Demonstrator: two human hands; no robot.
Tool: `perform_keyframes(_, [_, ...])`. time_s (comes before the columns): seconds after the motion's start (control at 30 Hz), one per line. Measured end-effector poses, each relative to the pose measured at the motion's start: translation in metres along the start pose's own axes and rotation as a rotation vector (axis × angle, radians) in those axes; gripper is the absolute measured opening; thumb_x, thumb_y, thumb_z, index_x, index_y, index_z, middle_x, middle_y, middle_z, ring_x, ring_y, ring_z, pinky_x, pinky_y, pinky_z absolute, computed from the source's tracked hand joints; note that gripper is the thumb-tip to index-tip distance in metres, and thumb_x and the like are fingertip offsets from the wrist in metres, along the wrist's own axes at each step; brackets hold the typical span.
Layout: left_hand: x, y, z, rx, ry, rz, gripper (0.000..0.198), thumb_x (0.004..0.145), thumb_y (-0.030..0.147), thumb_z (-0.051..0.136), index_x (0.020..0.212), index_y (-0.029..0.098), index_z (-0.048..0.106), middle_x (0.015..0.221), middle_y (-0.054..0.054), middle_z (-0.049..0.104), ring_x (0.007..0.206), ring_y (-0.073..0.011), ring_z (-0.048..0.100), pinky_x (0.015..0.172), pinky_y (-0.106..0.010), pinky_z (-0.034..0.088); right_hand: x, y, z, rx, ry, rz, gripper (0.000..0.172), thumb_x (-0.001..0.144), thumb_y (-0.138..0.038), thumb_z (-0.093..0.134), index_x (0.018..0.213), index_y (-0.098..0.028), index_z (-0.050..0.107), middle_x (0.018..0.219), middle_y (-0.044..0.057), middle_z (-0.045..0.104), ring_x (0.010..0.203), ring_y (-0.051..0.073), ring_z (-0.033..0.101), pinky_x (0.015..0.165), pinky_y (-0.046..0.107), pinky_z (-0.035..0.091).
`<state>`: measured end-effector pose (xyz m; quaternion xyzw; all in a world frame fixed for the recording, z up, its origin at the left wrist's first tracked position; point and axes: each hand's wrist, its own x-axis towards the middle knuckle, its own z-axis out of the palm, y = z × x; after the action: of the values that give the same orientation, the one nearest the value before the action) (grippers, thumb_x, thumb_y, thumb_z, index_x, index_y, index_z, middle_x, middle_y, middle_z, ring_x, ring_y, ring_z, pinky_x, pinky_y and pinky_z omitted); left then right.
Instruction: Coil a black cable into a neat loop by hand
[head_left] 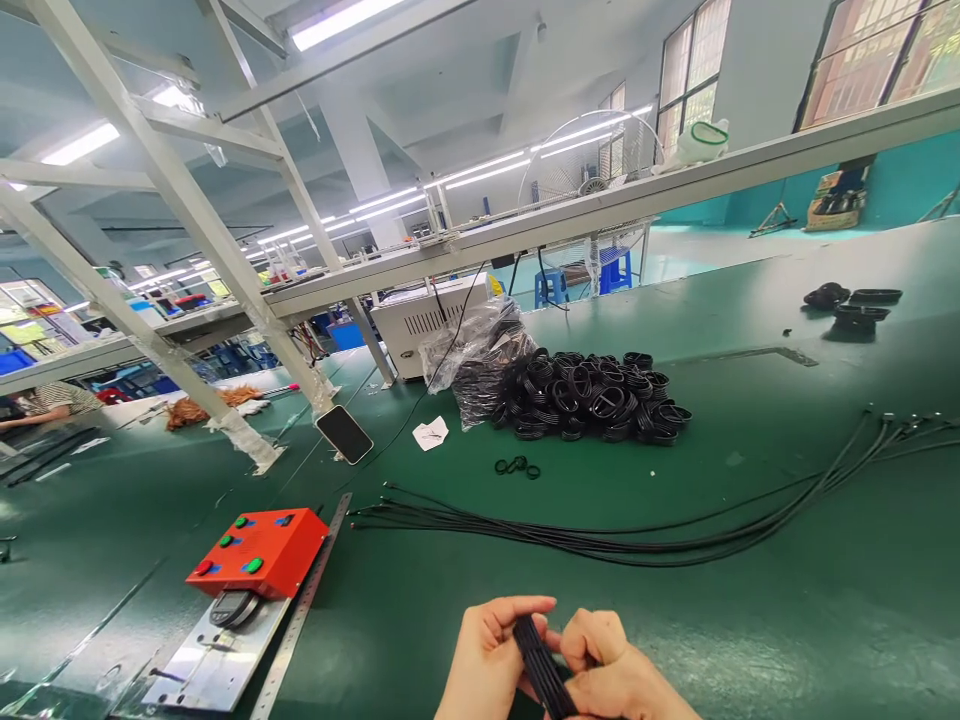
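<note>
At the front edge of the view, my left hand (491, 650) and my right hand (611, 665) are both closed round a coiled black cable (544, 670). Its strands lie side by side in a flat band, tilted between my fingers. The lower end of the coil is partly hidden by my right hand. Beyond my hands, several long black cables (600, 545) stretch across the green table (420, 620) with small metal ends. Farther back is a heap of black coils (592, 395), and a few small black rings (517, 467) lie in front of it.
To the left stand an orange button box (262, 550) on a metal plate and a steel ruler (300, 610). A phone (344, 435) leans by the frame post. Behind are a plastic bag (487, 355) and a white machine (420, 325). Several black coils (859, 315) lie far right.
</note>
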<state>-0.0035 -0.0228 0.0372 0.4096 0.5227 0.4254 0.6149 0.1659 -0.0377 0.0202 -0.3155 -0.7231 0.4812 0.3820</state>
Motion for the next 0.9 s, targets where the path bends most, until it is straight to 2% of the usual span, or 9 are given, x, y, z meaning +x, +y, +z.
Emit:
perform_keyframes(0.1, [-0.004, 0.001, -0.002, 0.019, 0.007, 0.008, 0.034, 0.071, 0.043, 0.078, 0.090, 0.014, 0.079, 0.068, -0.005, 0.077, 0.049, -0.0131, 0.064, 0.044, -0.022, 0.051, -0.001, -0.002, -0.005, -0.022, -0.006, 0.026, 0.047, 0.081, -0.072, 0.057, 0.079, -0.030, 0.079, 0.085, 0.005, 0.046, 0.095, 0.028, 0.042, 0.091, 0.044, 0.036])
perform_keyframes(0.17, [-0.005, 0.002, -0.001, 0.028, 0.008, 0.018, 0.031, 0.072, 0.041, 0.077, 0.089, 0.015, 0.080, 0.065, -0.004, 0.075, 0.048, -0.0127, 0.063, 0.045, -0.021, 0.051, -0.001, -0.005, -0.007, 0.022, -0.006, 0.035, 0.046, 0.080, -0.072, 0.059, 0.077, -0.030, 0.079, 0.085, 0.005, 0.047, 0.096, 0.028, 0.044, 0.091, 0.042, 0.036])
perform_keyframes(0.3, [-0.006, 0.002, 0.004, 0.039, -0.002, 0.040, 0.029, 0.074, 0.040, 0.075, 0.089, 0.016, 0.080, 0.062, -0.002, 0.073, 0.047, -0.0114, 0.061, 0.044, -0.020, 0.049, -0.002, -0.010, -0.006, 0.104, 0.034, 0.037, 0.052, 0.078, -0.077, 0.057, 0.075, -0.029, 0.079, 0.084, 0.004, 0.046, 0.094, 0.026, 0.047, 0.088, 0.039, 0.039])
perform_keyframes(0.43, [-0.006, 0.003, 0.007, 0.048, 0.000, 0.058, 0.026, 0.074, 0.040, 0.075, 0.084, 0.017, 0.080, 0.062, -0.001, 0.072, 0.049, -0.0103, 0.059, 0.046, -0.019, 0.047, -0.003, -0.013, -0.006, 0.069, 0.006, 0.027, 0.053, 0.080, -0.076, 0.054, 0.076, -0.029, 0.079, 0.083, 0.004, 0.048, 0.092, 0.026, 0.047, 0.088, 0.040, 0.038])
perform_keyframes(0.63, [-0.006, 0.003, 0.005, 0.055, -0.033, 0.072, 0.028, 0.078, 0.043, 0.072, 0.089, 0.019, 0.081, 0.070, -0.004, 0.076, 0.053, -0.0120, 0.061, 0.049, -0.021, 0.048, -0.004, 0.000, -0.008, -0.128, 0.061, -0.117, 0.050, 0.088, -0.068, 0.052, 0.075, -0.027, 0.075, 0.077, 0.005, 0.046, 0.086, 0.024, 0.045, 0.078, 0.037, 0.041])
perform_keyframes(0.73, [-0.006, 0.007, 0.001, 0.071, -0.059, 0.078, 0.025, 0.078, 0.040, 0.073, 0.090, 0.020, 0.081, 0.071, -0.005, 0.077, 0.063, -0.0146, 0.065, 0.059, -0.023, 0.052, -0.008, 0.015, -0.003, -0.314, 0.072, -0.249, 0.045, 0.092, -0.062, 0.052, 0.074, -0.026, 0.073, 0.075, 0.004, 0.047, 0.082, 0.023, 0.045, 0.070, 0.033, 0.041])
perform_keyframes(0.8, [-0.007, 0.011, -0.006, 0.071, -0.119, 0.075, 0.022, 0.075, 0.034, 0.078, 0.092, 0.021, 0.081, 0.082, -0.007, 0.080, 0.077, -0.0172, 0.069, 0.072, -0.024, 0.054, -0.011, 0.025, 0.003, -0.523, 0.118, -0.310, 0.034, 0.094, -0.048, 0.057, 0.072, -0.026, 0.070, 0.073, 0.003, 0.049, 0.079, 0.022, 0.046, 0.067, 0.032, 0.038])
perform_keyframes(0.83, [-0.008, 0.012, -0.010, 0.051, -0.184, 0.060, 0.028, 0.072, 0.030, 0.081, 0.099, 0.023, 0.080, 0.094, -0.008, 0.080, 0.085, -0.0180, 0.070, 0.079, -0.025, 0.054, -0.012, 0.028, 0.007, -0.615, 0.148, -0.323, 0.028, 0.095, -0.039, 0.059, 0.072, -0.025, 0.068, 0.072, 0.002, 0.051, 0.078, 0.020, 0.046, 0.067, 0.031, 0.037])
perform_keyframes(0.9, [-0.010, 0.013, -0.017, -0.057, -0.353, -0.001, 0.053, 0.066, 0.026, 0.086, 0.118, 0.029, 0.072, 0.120, -0.009, 0.073, 0.095, -0.0197, 0.070, 0.084, -0.028, 0.054, -0.013, 0.032, 0.012, -0.722, 0.190, -0.326, 0.024, 0.096, -0.024, 0.057, 0.074, -0.024, 0.066, 0.074, 0.000, 0.054, 0.074, 0.017, 0.047, 0.071, 0.033, 0.035])
